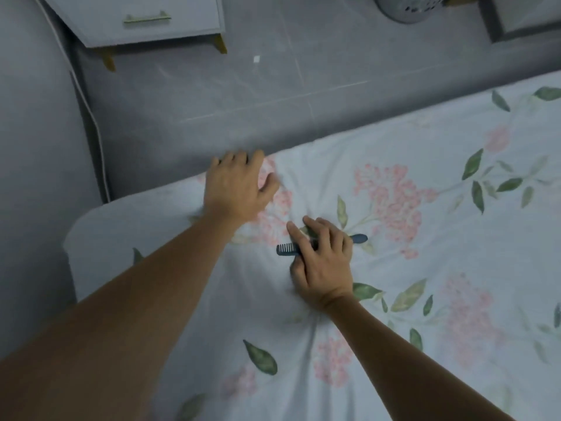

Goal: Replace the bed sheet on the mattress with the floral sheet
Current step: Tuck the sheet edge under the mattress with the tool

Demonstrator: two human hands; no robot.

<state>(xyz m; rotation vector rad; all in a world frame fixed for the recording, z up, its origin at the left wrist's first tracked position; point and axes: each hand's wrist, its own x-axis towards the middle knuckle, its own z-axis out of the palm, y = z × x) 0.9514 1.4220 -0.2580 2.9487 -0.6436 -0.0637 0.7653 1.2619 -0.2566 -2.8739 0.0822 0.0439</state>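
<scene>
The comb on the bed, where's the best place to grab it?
Grab the comb by its smooth handle end, which pokes out to the right of the right hand lying over its middle. Come from above and pinch its long edges, since it lies flat on the floral sheet. The toothed end at the left is thinner and prickly.

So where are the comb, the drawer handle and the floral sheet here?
comb (283,249): head view, on its toothed end.
drawer handle (147,18): head view, on the middle of the bar.
floral sheet (391,196): head view, on a pink flower cluster.
</scene>
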